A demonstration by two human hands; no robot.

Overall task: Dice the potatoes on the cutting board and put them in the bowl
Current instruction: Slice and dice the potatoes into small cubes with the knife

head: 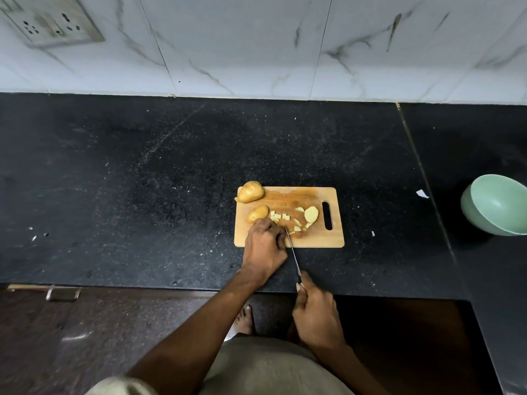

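Note:
A wooden cutting board (328, 240) lies on the black counter. A whole potato (250, 191) sits at its far left corner, and a second potato (258, 213) lies just below it. Several pale diced pieces (285, 216) and a flat slice (311, 214) are spread across the board's middle. My left hand (263, 246) rests on the board's near left part with fingers curled over a piece that is hidden under them. My right hand (316, 315) grips the handle of a knife (292, 250), whose blade tip meets the board beside my left fingers. A green bowl (496, 205) stands far right.
The black counter (142, 181) stretches wide to the left and behind the board, with a seam right of the board. A marble-tiled wall with a socket plate (54, 22) rises behind. Small white scraps (422, 193) lie near the seam. The counter's front edge runs under my wrists.

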